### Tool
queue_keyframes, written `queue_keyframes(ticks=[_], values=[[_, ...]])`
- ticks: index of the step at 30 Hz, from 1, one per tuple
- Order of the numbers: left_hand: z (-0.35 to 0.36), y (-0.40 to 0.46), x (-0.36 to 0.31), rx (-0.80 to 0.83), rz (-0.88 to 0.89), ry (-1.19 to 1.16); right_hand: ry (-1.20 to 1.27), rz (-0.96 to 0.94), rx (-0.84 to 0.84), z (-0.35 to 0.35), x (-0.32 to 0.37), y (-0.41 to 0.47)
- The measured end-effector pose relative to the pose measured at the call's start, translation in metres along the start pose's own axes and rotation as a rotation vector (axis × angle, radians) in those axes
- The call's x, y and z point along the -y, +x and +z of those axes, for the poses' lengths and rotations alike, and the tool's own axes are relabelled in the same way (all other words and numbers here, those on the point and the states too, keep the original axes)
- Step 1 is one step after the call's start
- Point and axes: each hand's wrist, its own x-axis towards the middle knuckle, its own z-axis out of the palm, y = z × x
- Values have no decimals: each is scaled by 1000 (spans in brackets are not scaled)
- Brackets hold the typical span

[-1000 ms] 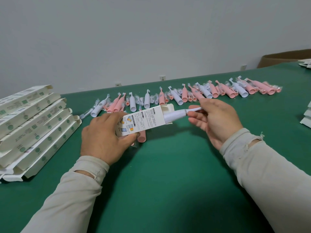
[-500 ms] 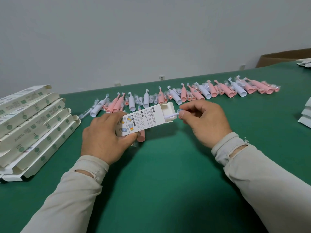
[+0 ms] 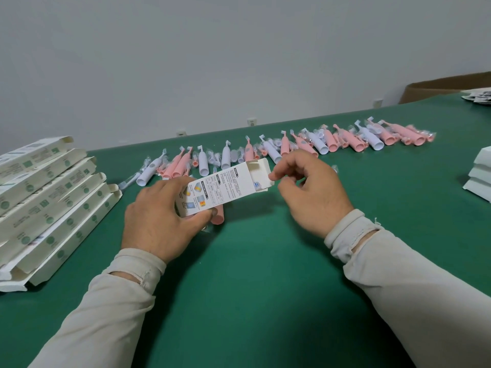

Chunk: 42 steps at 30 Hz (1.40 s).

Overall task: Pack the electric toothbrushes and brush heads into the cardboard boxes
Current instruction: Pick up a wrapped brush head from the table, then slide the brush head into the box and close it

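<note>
My left hand (image 3: 159,219) grips the left end of a white printed cardboard box (image 3: 225,189), held just above the green table (image 3: 265,274). The box's right end is open, and the bristles of a white toothbrush (image 3: 256,185) show inside it. My right hand (image 3: 310,187) is at that open end, thumb and forefinger pinching the end flap. A pink toothbrush (image 3: 218,218) lies on the table under the box. A long row of pink and white toothbrushes and bagged brush heads (image 3: 305,144) lies across the back of the table.
Several flat-lying open boxes (image 3: 50,205) are stacked at the left. More white boxes (image 3: 478,173) sit at the right edge. A brown carton (image 3: 438,88) stands beyond the far right corner, with printed sheets (image 3: 478,96) near it.
My right hand has pushed the white toothbrush fully into the box and moved left to the box's open end. My left hand has kept its hold on the box.
</note>
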Motion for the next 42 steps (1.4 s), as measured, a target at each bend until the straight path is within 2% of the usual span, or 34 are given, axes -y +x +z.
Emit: queue_keyframes(ticks=[4, 7, 12, 19, 22, 26, 29, 39, 42], values=[[1, 0, -2, 10, 3, 24, -67, 19, 133, -4, 1, -2], [1, 0, -2, 7, 1, 15, -9, 107, 237, 1, 2, -6], [-1, 0, -3, 69, 35, 20, 201, 259, 180, 13, 4, -9], [6, 5, 9, 28, 51, 16, 296, 200, 80, 8, 0, -1], [6, 6, 11, 30, 36, 46, 230, 171, 35, 2, -2, 2], [6, 4, 10, 43, 8, 42, 2, 57, 63, -3, -4, 2], [6, 4, 10, 52, 2, 48, -65, 23, 74, -3, -2, 1], [6, 5, 9, 39, 12, 51, -110, -34, 107, -7, -2, 0], [7, 5, 9, 44, 15, 52, -30, 7, 134, -5, -1, 0]])
